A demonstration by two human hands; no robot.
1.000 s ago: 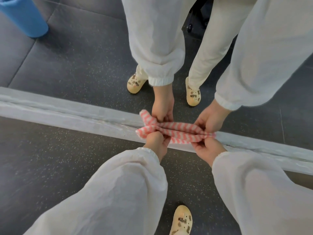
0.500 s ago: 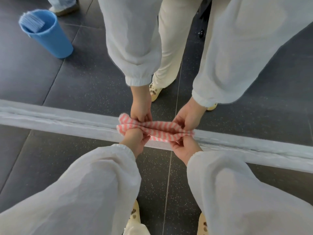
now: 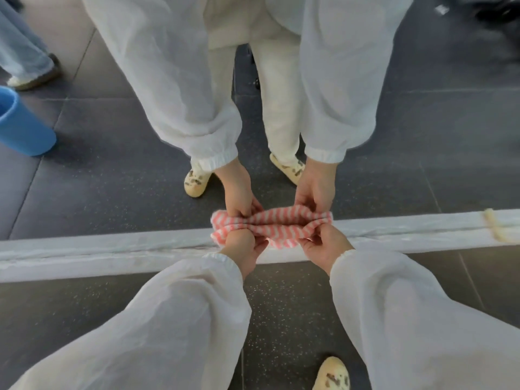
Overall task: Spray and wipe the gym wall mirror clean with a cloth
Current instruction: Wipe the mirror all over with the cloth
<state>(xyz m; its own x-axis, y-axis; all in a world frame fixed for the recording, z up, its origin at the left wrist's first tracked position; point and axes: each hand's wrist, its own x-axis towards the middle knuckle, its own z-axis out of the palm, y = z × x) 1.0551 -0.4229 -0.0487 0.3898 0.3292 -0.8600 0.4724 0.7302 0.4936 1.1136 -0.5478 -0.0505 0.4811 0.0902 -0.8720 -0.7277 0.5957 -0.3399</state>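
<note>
Both hands are down at the foot of the mirror (image 3: 394, 153): the left hand (image 3: 244, 246) grips one end of the pink-striped cloth (image 3: 277, 230), the right hand (image 3: 323, 244) pinches the other, bunching it against the glass just above the pale base strip (image 3: 112, 249). Reflected at left: a blue bucket (image 3: 22, 128), and probably another person's jeans (image 3: 19, 49).

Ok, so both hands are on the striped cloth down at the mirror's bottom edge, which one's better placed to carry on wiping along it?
Probably the left hand: it grips the bunched end of the striped cloth in a full fist, against the mirror's bottom edge. The right hand only pinches the far end.
</note>
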